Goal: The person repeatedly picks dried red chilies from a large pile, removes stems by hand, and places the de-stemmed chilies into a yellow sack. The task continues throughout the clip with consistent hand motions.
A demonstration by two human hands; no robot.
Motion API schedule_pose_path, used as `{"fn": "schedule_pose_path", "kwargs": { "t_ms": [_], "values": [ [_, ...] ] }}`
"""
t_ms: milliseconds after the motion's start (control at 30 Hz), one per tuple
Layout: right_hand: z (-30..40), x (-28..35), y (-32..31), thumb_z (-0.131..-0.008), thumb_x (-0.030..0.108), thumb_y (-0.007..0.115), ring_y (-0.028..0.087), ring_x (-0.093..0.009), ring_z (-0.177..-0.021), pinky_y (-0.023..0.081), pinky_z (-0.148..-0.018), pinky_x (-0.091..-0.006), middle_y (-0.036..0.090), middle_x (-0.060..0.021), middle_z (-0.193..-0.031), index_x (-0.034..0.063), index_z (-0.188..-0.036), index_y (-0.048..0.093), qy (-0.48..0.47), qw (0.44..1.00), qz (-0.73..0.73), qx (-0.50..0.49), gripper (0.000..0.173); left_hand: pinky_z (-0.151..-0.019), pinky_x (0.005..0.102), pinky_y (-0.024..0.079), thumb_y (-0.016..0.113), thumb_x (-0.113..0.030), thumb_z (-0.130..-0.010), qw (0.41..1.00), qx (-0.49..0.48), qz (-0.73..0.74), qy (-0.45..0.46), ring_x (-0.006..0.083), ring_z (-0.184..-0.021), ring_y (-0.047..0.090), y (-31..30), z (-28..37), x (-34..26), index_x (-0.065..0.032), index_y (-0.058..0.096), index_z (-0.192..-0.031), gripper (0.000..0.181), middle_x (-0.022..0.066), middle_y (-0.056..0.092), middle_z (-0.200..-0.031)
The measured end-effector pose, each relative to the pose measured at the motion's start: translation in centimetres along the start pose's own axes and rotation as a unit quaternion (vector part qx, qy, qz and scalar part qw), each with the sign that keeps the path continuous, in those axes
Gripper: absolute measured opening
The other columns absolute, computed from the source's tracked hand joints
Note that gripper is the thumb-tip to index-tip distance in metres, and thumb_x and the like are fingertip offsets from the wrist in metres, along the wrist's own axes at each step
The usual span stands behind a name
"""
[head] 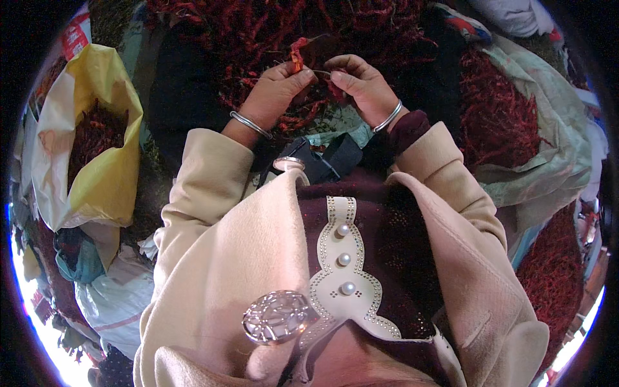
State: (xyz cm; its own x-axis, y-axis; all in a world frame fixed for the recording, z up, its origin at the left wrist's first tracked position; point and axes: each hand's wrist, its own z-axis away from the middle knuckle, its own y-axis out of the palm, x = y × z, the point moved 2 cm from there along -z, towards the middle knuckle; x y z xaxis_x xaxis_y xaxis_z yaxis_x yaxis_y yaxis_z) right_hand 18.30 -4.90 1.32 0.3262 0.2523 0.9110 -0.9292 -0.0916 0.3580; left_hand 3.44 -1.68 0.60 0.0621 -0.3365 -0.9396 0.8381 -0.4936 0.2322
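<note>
My left hand (283, 87) pinches a dried red chili pepper (297, 52) between thumb and fingers, its bright orange-red body standing up above the fingertips. Close by on the right, the thumb and forefinger of my right hand (362, 84) are closed at the end of a thin pale stem (321, 72) that spans the small gap between the hands. Whether this stem belongs to the bright pepper, I cannot tell. Darker red peppers show just beneath my right fingers. Under and beyond both hands lies a heap of dried red chili peppers (358, 22).
At the left stands an open yellow and white sack (128, 179) holding dried peppers. A pale green woven sack (561, 130) with more peppers lies at the right, and another red heap (551, 280) below it. A white sack (116, 300) rests at the lower left.
</note>
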Motion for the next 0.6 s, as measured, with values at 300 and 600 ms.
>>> {"fn": "schedule_pose_path", "kwargs": {
  "t_ms": [300, 600],
  "values": [
    [0.7, 1.3, 1.1, -0.074, 0.009, 0.046, 0.044, -0.005, -0.071, 0.037, -0.065, -0.0171, 0.048, 0.0012, -0.079, 0.0027, -0.096, 0.045, 0.006, 0.991, 0.113, 0.070, 0.023, -0.048, 0.0169, 0.036, 0.048, -0.013, -0.073, 0.987, -0.012, 0.162, -0.005, 0.0056, -0.052, 0.043, 0.1, 0.0, -0.3, -0.0047, 0.050, -0.074, 0.008, -0.0007, 0.050, -0.063],
    [0.5, 1.4, 1.0, -0.075, 0.011, 0.043, 0.043, -0.005, -0.071, 0.037, -0.066, -0.0178, 0.047, 0.0005, -0.079, 0.0011, -0.092, 0.045, -0.022, 0.973, 0.215, 0.082, 0.020, -0.047, 0.0176, 0.035, 0.049, -0.013, -0.073, 0.988, -0.059, 0.140, 0.029, 0.0054, -0.051, 0.041, 0.4, 0.3, -0.6, -0.0049, 0.051, -0.072, 0.008, -0.0021, 0.047, -0.058]
  ]
}}
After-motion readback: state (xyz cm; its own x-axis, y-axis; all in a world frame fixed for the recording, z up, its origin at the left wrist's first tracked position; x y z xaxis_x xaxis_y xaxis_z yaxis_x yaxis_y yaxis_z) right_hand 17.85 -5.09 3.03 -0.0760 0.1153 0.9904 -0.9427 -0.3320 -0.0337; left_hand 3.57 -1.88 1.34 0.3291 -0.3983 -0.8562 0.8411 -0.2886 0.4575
